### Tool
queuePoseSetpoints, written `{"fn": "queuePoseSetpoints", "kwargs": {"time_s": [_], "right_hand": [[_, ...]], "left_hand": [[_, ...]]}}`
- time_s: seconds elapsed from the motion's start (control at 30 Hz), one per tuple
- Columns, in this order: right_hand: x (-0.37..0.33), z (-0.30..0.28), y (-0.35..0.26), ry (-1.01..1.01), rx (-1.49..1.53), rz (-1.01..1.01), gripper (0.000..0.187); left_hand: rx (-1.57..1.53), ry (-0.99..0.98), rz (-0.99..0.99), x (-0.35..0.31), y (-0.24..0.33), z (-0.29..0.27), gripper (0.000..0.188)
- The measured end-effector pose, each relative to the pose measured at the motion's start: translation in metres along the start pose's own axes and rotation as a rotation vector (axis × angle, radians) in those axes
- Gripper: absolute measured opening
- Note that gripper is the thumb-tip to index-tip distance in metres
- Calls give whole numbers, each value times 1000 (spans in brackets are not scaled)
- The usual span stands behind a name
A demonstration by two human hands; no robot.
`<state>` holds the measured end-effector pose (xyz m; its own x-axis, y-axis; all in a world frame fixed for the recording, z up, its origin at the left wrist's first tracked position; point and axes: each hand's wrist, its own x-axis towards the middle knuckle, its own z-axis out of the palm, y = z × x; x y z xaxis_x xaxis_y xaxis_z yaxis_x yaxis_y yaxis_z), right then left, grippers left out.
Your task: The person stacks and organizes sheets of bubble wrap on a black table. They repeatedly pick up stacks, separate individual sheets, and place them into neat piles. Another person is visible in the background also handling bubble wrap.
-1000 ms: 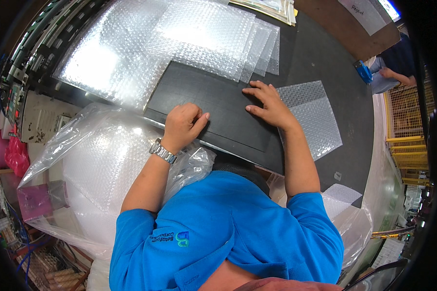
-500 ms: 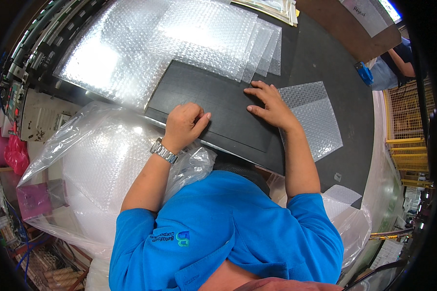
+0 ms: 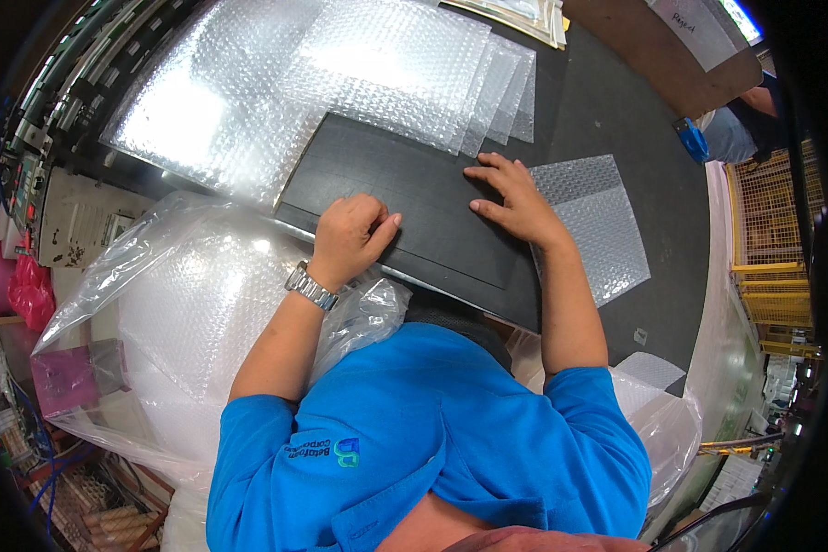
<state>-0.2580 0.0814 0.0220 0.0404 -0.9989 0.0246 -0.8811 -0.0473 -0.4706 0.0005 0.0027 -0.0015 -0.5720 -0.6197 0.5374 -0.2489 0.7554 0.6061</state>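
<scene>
A: Nearest item?
B: Wearer's blue shirt [image 3: 414, 396]. To its left, a clear bag [image 3: 97, 267] with bubble wrap [image 3: 189, 304] showing in it.
A: Left hand [image 3: 354, 235]?
B: Over the near part of the black mat [image 3: 414, 179], fingers curled under, thumb out to the right. Underside hidden; cannot tell whether it grips anything. Steel watch [image 3: 311, 285] on that wrist.
A: Right hand [image 3: 515, 201]?
B: Palm down, half spread, fingers bent, thumb apart, nothing in its grasp. Fingertips over the mat's right part; contact cannot be told.
A: Mat position?
B: On the table [image 3: 653, 193], between wearer and stack.
A: Wrap on the table?
B: Single sheet [image 3: 603, 239] just right of the right hand, lying askew. Stack [image 3: 377, 64] beyond the mat, its right edges fanned; nearest corner close to the right forefinger.
A: Farther out?
B: Papers [image 3: 529, 20] past the stack. At far right, a blue object [image 3: 690, 140], kind unclear, near another person [image 3: 731, 138]; yellow fence [image 3: 768, 221] behind.
</scene>
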Motion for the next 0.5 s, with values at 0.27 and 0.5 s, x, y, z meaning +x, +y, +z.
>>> {"fn": "queuePoseSetpoints", "kwargs": {"time_s": [0.27, 0.5], "right_hand": [[0, 0, 0, 0, 4, 6, 45], [0, 0, 0, 1, 0, 1, 44]], "left_hand": [[-18, 37, 51, 0, -3, 3, 21], [-9, 36, 57, 0, -3, 2, 20]]}}
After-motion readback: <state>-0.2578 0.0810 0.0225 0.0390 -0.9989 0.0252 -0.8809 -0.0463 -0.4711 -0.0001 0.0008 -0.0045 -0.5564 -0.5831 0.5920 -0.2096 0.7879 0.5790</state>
